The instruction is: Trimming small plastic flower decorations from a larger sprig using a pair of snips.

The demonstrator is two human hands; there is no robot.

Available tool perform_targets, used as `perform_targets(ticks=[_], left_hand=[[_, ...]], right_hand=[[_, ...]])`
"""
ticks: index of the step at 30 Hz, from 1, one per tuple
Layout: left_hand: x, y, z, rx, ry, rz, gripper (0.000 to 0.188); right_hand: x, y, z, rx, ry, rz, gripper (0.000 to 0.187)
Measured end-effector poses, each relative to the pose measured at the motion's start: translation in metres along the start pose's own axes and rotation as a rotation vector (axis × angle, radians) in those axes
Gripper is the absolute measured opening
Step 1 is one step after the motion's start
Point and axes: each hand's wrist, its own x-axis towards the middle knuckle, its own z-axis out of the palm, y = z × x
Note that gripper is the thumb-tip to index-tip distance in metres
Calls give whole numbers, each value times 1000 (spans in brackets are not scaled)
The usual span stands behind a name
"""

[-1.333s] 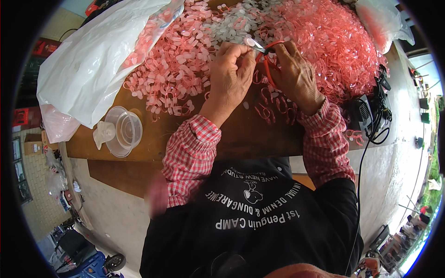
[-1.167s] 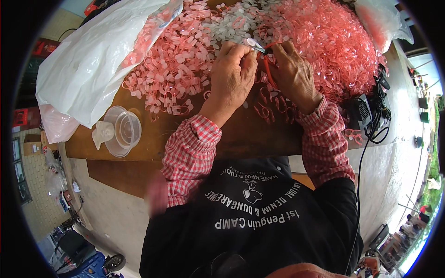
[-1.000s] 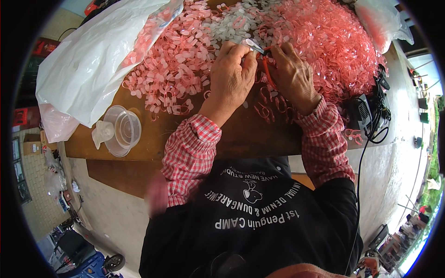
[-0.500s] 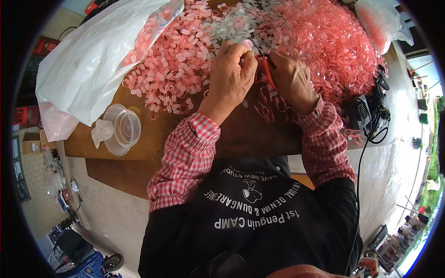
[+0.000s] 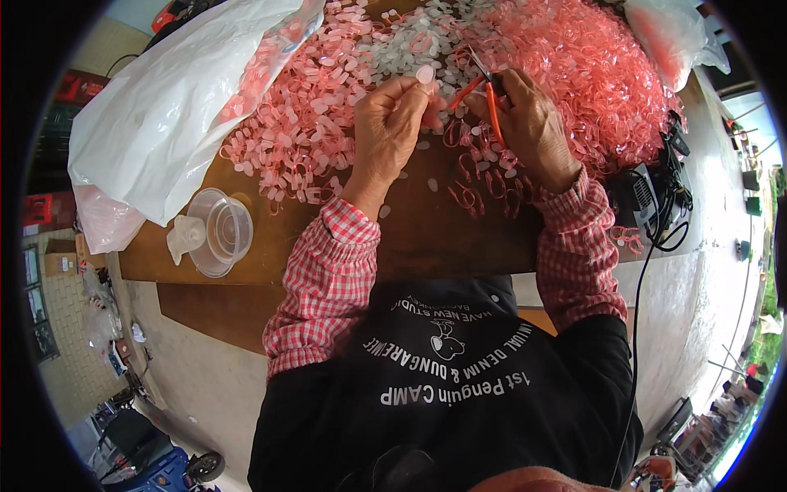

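Between the thumb and forefinger of my left hand [image 5: 384,135] is a small pink plastic piece [image 5: 425,75], its pale oval end pointing up. My right hand [image 5: 531,127] grips red-handled cutting pliers [image 5: 493,107]; the handles are spread and the tips point up and left, apart from the piece. A large heap of pink plastic pieces [image 5: 590,90] lies beyond and right of my right hand. Left of my left hand is another pile of pink pieces [image 5: 307,131] with oval pads. Whitish oval discs [image 5: 406,45] lie between the two piles.
A white plastic sack [image 5: 164,123] lies at the left, with a clear round tub [image 5: 223,232] and a crumpled white wad [image 5: 187,238] below it. At the right edge sit a black power adapter [image 5: 638,197] and cables. A clear bag [image 5: 668,37] stands at the far right.
The pliers have drawn away from the left hand, and their handles have spread. My left hand has shifted slightly left and down, still holding the pink piece.
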Motion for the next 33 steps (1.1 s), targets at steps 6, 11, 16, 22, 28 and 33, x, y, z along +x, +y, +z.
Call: perform_targets(ticks=[6, 11, 16, 22, 28, 33], left_hand=[[0, -1, -2, 12, -81, -35, 19], [2, -2, -2, -175, -46, -81, 16], [1, -7, 2, -76, -50, -70, 14], [-3, -3, 15, -55, 34, -101, 11], [-6, 3, 16, -188, 71, -169, 11], [-7, 9, 16, -131, 74, -145, 11]], right_hand=[[1, -2, -3, -123, 38, -167, 42], [0, -7, 4, -162, 52, -250, 46], [-2, -3, 12, -237, 60, -200, 44], [-3, -7, 13, -262, 88, -178, 43], [-3, -22, 9, -340, 111, -164, 42], [-2, -23, 9, -374, 135, -193, 42]])
